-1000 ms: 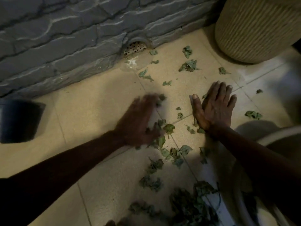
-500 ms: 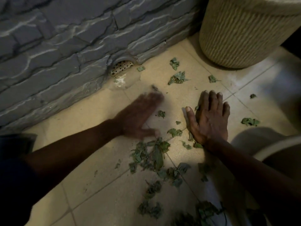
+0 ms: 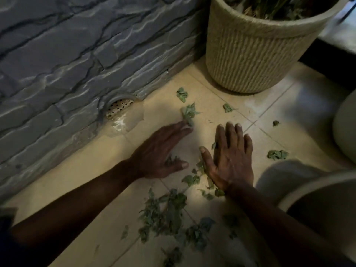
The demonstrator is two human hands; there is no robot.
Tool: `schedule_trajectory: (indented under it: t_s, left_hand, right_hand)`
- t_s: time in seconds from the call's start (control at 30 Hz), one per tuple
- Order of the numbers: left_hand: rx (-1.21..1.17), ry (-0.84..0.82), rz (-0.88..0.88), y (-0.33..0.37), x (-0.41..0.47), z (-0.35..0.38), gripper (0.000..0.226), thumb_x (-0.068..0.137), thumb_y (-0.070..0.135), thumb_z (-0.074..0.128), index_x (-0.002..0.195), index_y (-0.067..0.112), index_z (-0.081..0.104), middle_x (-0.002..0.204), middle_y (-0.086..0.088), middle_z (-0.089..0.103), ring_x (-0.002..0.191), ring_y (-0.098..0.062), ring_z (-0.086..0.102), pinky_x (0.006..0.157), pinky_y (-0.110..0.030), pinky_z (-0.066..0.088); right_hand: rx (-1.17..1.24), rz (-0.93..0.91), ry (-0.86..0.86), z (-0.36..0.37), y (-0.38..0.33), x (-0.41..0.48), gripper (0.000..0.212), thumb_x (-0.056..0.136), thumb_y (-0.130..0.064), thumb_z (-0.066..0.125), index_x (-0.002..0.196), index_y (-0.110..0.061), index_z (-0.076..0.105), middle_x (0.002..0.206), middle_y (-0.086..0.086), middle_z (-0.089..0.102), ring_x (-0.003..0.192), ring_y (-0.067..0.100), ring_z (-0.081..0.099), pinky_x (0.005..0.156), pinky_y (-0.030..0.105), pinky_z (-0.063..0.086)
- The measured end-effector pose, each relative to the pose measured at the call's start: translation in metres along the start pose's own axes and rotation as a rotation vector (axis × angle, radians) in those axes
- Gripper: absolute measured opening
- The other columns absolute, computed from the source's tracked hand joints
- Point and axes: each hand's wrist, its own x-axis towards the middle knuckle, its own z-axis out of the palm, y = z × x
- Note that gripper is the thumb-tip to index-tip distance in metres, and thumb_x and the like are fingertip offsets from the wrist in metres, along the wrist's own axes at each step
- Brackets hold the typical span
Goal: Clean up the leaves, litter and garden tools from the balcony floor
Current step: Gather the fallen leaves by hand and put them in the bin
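Green leaves lie scattered over the beige tiled floor [image 3: 81, 191]. A loose heap of leaves [image 3: 165, 212] sits near me, between my forearms. My left hand [image 3: 159, 151] lies flat on the tiles, palm down, fingers stretched to a crumpled leaf [image 3: 188, 113] that its fingertips touch. My right hand [image 3: 230, 157] stands on its edge with fingers together, small leaves along its thumb side. More single leaves lie farther out: one near the pot [image 3: 182, 94], one at the tile joint [image 3: 227, 107], one to the right [image 3: 277, 154].
A grey stone wall [image 3: 77, 54] runs along the left, with a perforated drain [image 3: 118, 108] and a wet patch at its foot. A ribbed beige plant pot [image 3: 256, 53] stands at the back. A pale rounded rim [image 3: 317, 187] curves in at the lower right.
My left hand has swept forward and right, up to the crumpled leaf. The right hand has stayed on its edge. The view has tilted up, showing more of the pot.
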Motion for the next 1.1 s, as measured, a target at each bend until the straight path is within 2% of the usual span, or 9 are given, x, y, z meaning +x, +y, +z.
schedule_trajectory:
  t_s: [0.1,0.2,0.27,0.43,0.53,0.63,0.77,0.97,1.1]
  left_hand:
    - [0.061,0.092,-0.024,-0.016,0.040,-0.014,0.090,0.093,0.072,0.051,0.163,0.021,0.025,0.172,-0.006,0.018,0.159,-0.023,0.015,0.127,-0.048,0.020]
    - [0.176,-0.025,-0.181,-0.045,0.091,-0.022,0.096,0.090,0.082,0.039,0.164,0.027,0.013,0.174,-0.005,0.003,0.160,-0.026,0.002,0.127,-0.055,0.015]
    - [0.226,-0.095,-0.181,-0.053,0.105,-0.015,0.099,0.090,0.084,0.036,0.165,0.026,0.010,0.174,-0.006,-0.001,0.160,-0.026,-0.002,0.127,-0.057,0.012]
    - [0.168,-0.188,0.244,-0.008,0.050,0.005,0.093,0.095,0.074,0.041,0.165,0.019,0.017,0.174,-0.011,0.005,0.161,-0.026,0.000,0.130,-0.049,0.004]
    - [0.095,-0.132,0.405,0.003,0.038,0.006,0.078,0.099,0.057,0.053,0.159,0.010,0.036,0.170,-0.015,0.024,0.159,-0.029,0.017,0.128,-0.051,0.017]
    - [0.117,-0.061,0.260,0.008,0.095,0.001,0.067,0.104,0.048,0.044,0.160,0.012,0.034,0.170,-0.013,0.024,0.158,-0.028,0.020,0.125,-0.052,0.025]
    - [0.296,-0.240,0.148,0.025,0.146,0.011,0.069,0.105,0.049,0.027,0.165,0.016,0.020,0.173,-0.013,0.010,0.160,-0.030,0.008,0.126,-0.054,0.017]
    - [0.189,-0.273,0.188,0.030,0.043,0.015,0.063,0.109,0.046,0.024,0.165,0.018,0.018,0.174,-0.009,0.008,0.161,-0.024,0.001,0.129,-0.050,0.011]
    - [0.145,-0.288,0.238,0.048,-0.044,0.012,0.062,0.111,0.044,0.036,0.164,0.013,0.026,0.173,-0.011,0.012,0.161,-0.024,0.004,0.128,-0.051,0.017]
  right_hand:
    - [0.001,0.005,-0.006,0.001,-0.001,0.000,0.092,0.095,-0.080,0.011,0.164,-0.020,0.004,0.173,0.008,-0.003,0.158,0.027,-0.010,0.127,0.054,0.002]
    - [0.018,0.004,0.007,0.002,0.000,0.001,0.093,0.095,-0.080,0.013,0.164,-0.019,0.004,0.173,0.007,-0.002,0.159,0.026,-0.010,0.128,0.053,0.001]
    - [0.029,0.002,0.022,0.002,0.001,0.001,0.094,0.095,-0.081,0.014,0.164,-0.018,0.005,0.173,0.006,0.001,0.159,0.024,-0.010,0.128,0.052,0.001]
    - [0.097,0.036,0.092,0.002,0.002,-0.001,0.089,0.098,-0.074,0.015,0.164,-0.016,0.006,0.172,0.007,0.010,0.159,0.023,-0.001,0.127,0.052,0.001]
    - [0.064,0.126,0.150,0.003,0.000,-0.001,0.085,0.100,-0.071,0.015,0.164,-0.014,0.009,0.171,0.009,0.014,0.158,0.027,0.005,0.127,0.054,0.001]
    - [0.022,0.175,0.148,0.004,-0.001,0.000,0.081,0.103,-0.067,0.017,0.164,-0.014,0.009,0.171,0.010,0.013,0.158,0.029,0.005,0.126,0.058,0.000]
    - [0.006,0.206,0.146,0.007,-0.002,0.000,0.079,0.103,-0.063,0.017,0.164,-0.015,0.007,0.171,0.009,0.011,0.158,0.029,0.004,0.125,0.060,0.002]
    - [0.141,0.113,0.181,0.001,0.002,-0.001,0.075,0.102,-0.056,0.025,0.163,-0.015,0.012,0.170,0.008,0.016,0.158,0.024,0.010,0.127,0.054,0.005]
    - [0.121,0.012,0.131,-0.002,0.005,-0.006,0.072,0.100,-0.054,0.019,0.162,-0.018,0.024,0.170,0.004,0.019,0.159,0.020,0.005,0.127,0.052,0.004]
